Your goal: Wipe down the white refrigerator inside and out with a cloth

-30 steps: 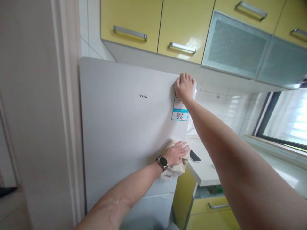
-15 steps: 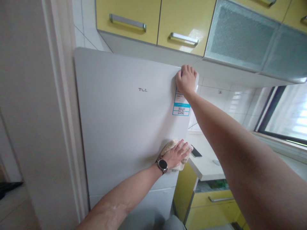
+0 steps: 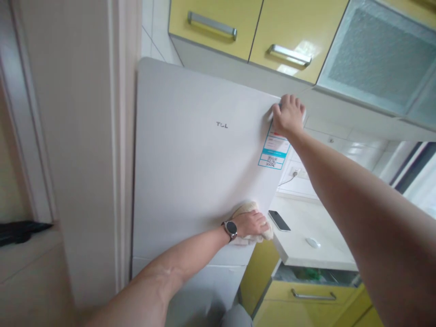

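A white refrigerator [image 3: 184, 172] with TCL lettering on its upper door fills the middle of the head view. My left hand [image 3: 251, 223], a watch on its wrist, presses a cream cloth [image 3: 245, 208] against the door's right edge, fingers curled over the fabric. Up at the top right corner, my right hand [image 3: 289, 114] grips the door edge with its fingers bent over the top. Under that hand, a blue-bordered label [image 3: 274, 152] with a square code is partly covered.
On the white countertop [image 3: 316, 250] to the right lie a phone [image 3: 279, 220] and a small white object [image 3: 312, 243]. Yellow wall cabinets [image 3: 214, 43] hang above. A plugged-in cord [image 3: 288, 180] runs along the tiles. A door frame [image 3: 124, 150] borders the left side.
The view has swung, shifting the scene to the right. My left hand's fingers, spread flat on the cloth before, are now bent around it. My right hand keeps its place on the corner.
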Available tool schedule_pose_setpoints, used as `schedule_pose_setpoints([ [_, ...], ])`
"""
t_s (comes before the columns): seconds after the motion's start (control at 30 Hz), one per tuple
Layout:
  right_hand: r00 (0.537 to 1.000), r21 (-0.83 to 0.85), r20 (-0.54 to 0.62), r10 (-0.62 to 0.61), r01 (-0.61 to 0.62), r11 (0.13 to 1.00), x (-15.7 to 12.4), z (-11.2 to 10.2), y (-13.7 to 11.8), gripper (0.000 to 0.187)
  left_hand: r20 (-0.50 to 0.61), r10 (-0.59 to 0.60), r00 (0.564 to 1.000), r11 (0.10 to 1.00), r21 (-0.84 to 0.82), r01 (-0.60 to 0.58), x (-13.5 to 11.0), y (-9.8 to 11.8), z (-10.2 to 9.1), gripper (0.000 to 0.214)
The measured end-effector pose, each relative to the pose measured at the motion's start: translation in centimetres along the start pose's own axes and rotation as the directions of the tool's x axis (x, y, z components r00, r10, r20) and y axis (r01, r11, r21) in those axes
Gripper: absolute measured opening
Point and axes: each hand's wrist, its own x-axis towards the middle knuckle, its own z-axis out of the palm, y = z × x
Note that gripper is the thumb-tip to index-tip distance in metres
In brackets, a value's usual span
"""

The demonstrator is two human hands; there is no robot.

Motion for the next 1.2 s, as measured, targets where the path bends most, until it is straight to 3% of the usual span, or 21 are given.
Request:
schedule_pose_setpoints([
  [0.13, 1.0, 0.03, 0.017, 0.003, -0.003, 1.0, 0.3, 0.1, 0.4, 0.057, 0.004, -0.152, 0.988, 0.985, 0.083, 0.152, 2.0, -3.3, -2.5, 0.024],
  [0.3, 0.997, 0.055, 0.07, 0.017, -0.021, 0.998, 0.8, -0.1, 0.6, 0.059, -0.049, -0.321, 0.946, 0.928, 0.184, 0.325, 7.2, -9.8, -7.8, 0.028],
  [0.4, 0.991, 0.066, 0.134, 0.006, -0.015, 0.998, 1.5, -0.4, 1.1, 0.057, -0.176, -0.465, 0.868, 0.839, 0.227, 0.495, 10.4, -13.4, -11.1, 0.034],
  [0.5, 0.981, 0.058, 0.196, 0.007, -0.019, 0.998, 1.9, -0.8, 1.4, 0.054, -0.287, -0.558, 0.779, 0.754, 0.217, 0.62, 12.1, -14.9, -12.5, 0.036],
  [0.57, 0.982, 0.04, 0.19, 0.009, -0.017, 0.999, 1.7, -1.0, 1.3, 0.052, -0.305, -0.523, 0.796, 0.768, 0.237, 0.595, 12.1, -14.7, -12.2, 0.039],
  [0.67, 0.993, 0.025, 0.121, 0.015, -0.018, 1.0, 1.0, -1.2, 0.6, 0.046, -0.258, -0.406, 0.877, 0.835, 0.286, 0.471, 11.0, -13.5, -10.5, 0.052],
  [0.77, 0.997, 0.025, 0.048, 0.061, -0.062, 0.998, 0.2, -0.9, -0.4, 0.044, -0.197, -0.334, 0.922, 0.874, 0.303, 0.381, 9.5, -12.5, -8.9, 0.061],
  [1.0, 0.996, 0.044, -0.058, 0.072, -0.07, 0.997, -0.2, 0.1, -0.7, 0.047, -0.16, -0.293, 0.943, 0.907, 0.264, 0.327, 7.9, -10.8, -7.4, 0.059],
  [1.2, 0.995, 0.048, -0.05, 0.085, -0.083, 0.995, -0.2, 0.0, -0.6, 0.051, -0.16, -0.291, 0.943, 0.916, 0.237, 0.323, 6.8, -9.1, -6.2, 0.055],
])
